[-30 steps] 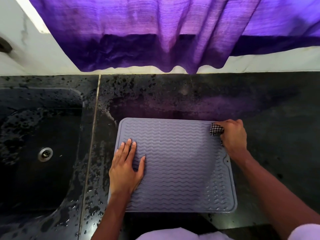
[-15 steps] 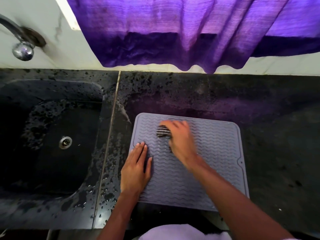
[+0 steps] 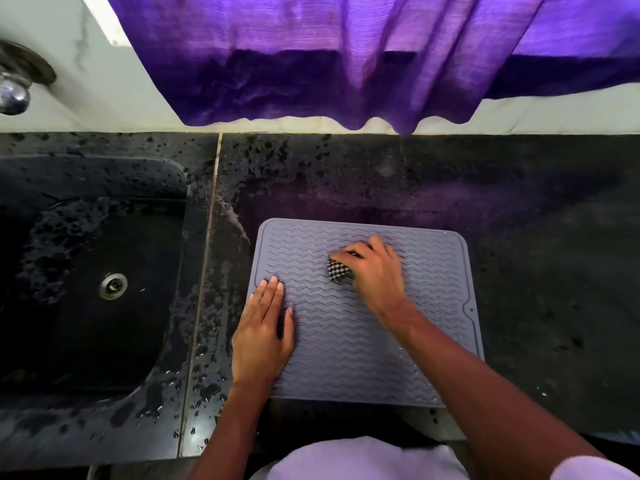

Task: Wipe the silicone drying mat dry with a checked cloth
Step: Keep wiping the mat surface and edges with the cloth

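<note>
A grey, wavy-ribbed silicone drying mat [image 3: 363,341] lies on a black counter [image 3: 554,271]; the left hand [image 3: 261,337] presses flat on the mat's left edge; the right hand [image 3: 375,271] grips a bunched black-and-white checked cloth [image 3: 339,270] near the mat's middle.

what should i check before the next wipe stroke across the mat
1. left hand flat on the left edge of the mat, holding it down: ok
2. grip of the right hand curled round the bunched checked cloth: ok
3. cloth touching the mat: ok
4. mat flat and wholly on the counter: ok
5. mat dry: not ok, what look like droplets glint near its lower right edge
6. cloth dry enough to soak up water: cannot tell
</note>
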A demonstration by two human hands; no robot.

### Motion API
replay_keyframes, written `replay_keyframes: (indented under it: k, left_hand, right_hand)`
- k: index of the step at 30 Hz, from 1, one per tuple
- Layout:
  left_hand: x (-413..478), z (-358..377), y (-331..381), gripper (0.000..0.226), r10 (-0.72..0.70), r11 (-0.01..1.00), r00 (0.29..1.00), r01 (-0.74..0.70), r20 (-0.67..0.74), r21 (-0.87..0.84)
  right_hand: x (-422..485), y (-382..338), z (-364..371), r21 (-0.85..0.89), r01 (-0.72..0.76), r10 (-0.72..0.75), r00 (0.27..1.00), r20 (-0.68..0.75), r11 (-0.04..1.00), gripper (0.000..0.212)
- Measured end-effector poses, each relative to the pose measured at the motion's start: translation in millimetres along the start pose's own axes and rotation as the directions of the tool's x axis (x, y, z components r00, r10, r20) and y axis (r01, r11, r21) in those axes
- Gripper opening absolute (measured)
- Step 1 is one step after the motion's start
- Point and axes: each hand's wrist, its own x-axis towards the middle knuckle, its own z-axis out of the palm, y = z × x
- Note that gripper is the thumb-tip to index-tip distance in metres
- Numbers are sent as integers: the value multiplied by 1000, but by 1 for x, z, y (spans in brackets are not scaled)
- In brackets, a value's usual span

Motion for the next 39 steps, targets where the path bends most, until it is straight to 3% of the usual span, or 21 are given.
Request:
replay_keyframes:
  k: [13,19,23,25,29,36,39]
  left_hand:
    - [0,-1,0,53,-10,1000,1000,10,17,-1]
    - [0,-2,2,52,-3,1000,1000,4,4,-14]
    - [0,-2,2,45,-2,995,999,-2,-39,-100]
    - [-2,-5,0,40,-6,990,998,-2,-59,-139]
    - [-6,-12,-8,43,14,991,1000,-17,-22,-134]
    - [-8,-12,-13,42,53,993,998,-56,-37,-107]
    - [-7,-13,-10,42,62,997,997,-64,-35,-51]
  right_hand:
    - [-47,87,-31,-88,-237,237,971,-9,967,63]
    - [-69,122,-44,-147,-433,437,900,-10,889,61]
    - [-58,101,-53,53,-586,588,809,-29,809,52]
    - [-46,75,-52,240,-542,558,830,3,805,52]
    - [-8,3,-30,409,-243,261,965,13,880,42]
    - [45,-93,15,292,-40,7,994,113,955,47]
    - [38,-101,20,178,-14,-7,993,116,984,44]
